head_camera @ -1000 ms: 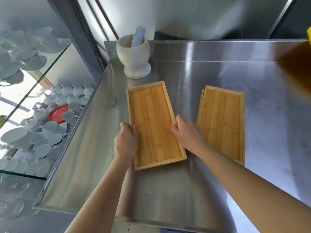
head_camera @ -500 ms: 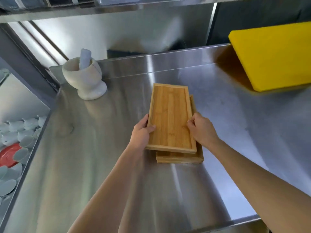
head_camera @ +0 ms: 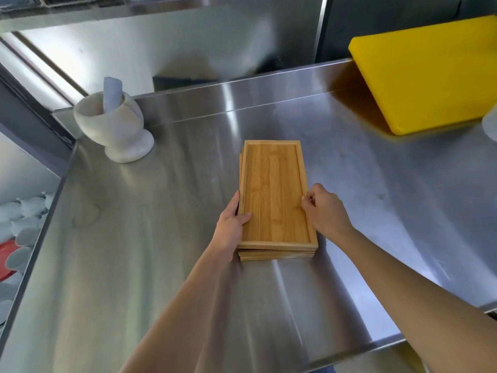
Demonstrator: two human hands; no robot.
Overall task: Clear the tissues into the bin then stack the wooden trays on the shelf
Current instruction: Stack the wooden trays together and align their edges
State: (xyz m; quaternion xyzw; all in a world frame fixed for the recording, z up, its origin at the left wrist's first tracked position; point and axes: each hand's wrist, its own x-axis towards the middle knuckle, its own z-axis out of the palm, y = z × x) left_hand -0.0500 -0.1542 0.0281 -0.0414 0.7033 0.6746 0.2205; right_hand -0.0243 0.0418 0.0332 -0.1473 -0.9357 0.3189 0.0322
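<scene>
1. Top wooden tray (head_camera: 275,195) sits on the tray stack (head_camera: 277,254), mid steel counter (head_camera: 134,238).
2. Left hand (head_camera: 231,226) grips the top tray's left rim, thumb inside.
3. Right hand (head_camera: 324,208) curled against the right rim.
4. Mortar (head_camera: 115,125) far-left, yellow board (head_camera: 430,74) far-right.

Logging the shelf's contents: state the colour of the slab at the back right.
Bright yellow: the slab shows plainly in the head view.

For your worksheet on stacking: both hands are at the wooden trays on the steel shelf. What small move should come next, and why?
Probably nudge the top tray to square it up: lower tray edges peek out along the left and near end, so the stack is slightly uneven. The left hand and right hand already flank it.
</scene>
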